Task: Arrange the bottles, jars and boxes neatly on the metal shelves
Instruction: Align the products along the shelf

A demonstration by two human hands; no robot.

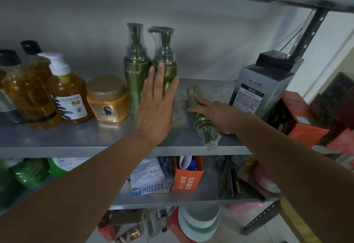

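Our left hand (155,106), fingers spread flat, rests against two upright green pump bottles (135,74) on the metal shelf (76,139). Our right hand (216,114) curls over a third green bottle (199,112) lying on its side, cap toward the shelf's front edge. Beside it stands a grey box (262,87); a gold-lidded jar (108,99) sits left of the upright pair.

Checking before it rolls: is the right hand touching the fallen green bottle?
Touching. The head view shows the right hand on the fallen green bottle, fingers across its side.
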